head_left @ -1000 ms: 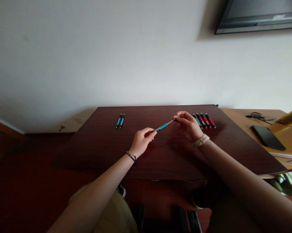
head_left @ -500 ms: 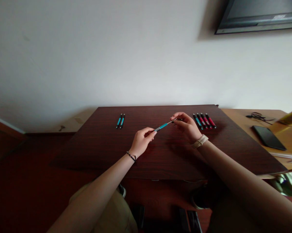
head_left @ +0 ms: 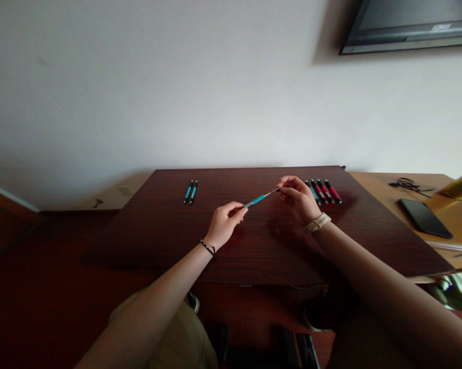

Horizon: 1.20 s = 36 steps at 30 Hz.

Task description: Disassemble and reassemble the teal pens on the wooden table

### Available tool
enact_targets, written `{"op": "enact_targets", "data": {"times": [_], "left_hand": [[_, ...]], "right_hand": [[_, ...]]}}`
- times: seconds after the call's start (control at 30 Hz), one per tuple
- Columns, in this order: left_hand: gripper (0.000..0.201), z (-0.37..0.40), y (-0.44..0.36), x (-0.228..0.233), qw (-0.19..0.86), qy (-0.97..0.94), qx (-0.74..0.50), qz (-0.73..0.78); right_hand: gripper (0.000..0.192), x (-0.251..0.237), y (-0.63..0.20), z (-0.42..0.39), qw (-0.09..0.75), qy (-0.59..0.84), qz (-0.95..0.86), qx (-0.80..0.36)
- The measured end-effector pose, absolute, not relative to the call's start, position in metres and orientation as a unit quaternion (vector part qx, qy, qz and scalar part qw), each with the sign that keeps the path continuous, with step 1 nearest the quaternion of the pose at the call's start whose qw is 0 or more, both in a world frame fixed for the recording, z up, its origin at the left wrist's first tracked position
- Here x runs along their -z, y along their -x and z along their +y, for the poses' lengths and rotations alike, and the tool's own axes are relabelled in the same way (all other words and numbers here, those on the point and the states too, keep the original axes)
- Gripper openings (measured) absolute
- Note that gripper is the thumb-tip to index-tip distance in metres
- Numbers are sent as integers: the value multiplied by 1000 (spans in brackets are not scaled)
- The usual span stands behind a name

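- Blue pen (head_left: 256, 200) hangs in the air between both hands, above the middle of the dark wooden table (head_left: 158, 241).
- Left hand (head_left: 225, 224) pinches the pen's lower end with closed fingertips.
- Right hand (head_left: 299, 199) pinches a small dark piece at the thin upper end.
- Row of red and blue pens (head_left: 323, 190) lies just beyond the right hand, near the far edge.
- Two blue pens (head_left: 190, 191) lie well left of the left hand.
- Bare tabletop stretches from both wrists to the near edge.
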<state>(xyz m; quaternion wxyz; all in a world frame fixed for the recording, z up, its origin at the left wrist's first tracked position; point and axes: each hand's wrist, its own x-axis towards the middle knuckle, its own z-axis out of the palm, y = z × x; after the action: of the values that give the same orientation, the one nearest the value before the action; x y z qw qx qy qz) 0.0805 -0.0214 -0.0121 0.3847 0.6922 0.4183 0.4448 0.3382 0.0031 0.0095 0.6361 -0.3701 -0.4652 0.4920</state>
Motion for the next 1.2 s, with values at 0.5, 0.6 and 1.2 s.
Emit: {"op": "enact_targets", "data": {"times": [0.5,0.6,1.2], "left_hand": [[31,-20,-81,13,382,-698,-441,415],[32,-20,-81,15,384,-699,-441,412],[30,-20,-85,13,392,-699,-436,409]], "right_hand": [[28,-12,-337,2,635,370,-489,-470],[27,-13,-335,-1,622,378,-506,-464],[18,-18,-326,-11,537,383,-615,-432]]}}
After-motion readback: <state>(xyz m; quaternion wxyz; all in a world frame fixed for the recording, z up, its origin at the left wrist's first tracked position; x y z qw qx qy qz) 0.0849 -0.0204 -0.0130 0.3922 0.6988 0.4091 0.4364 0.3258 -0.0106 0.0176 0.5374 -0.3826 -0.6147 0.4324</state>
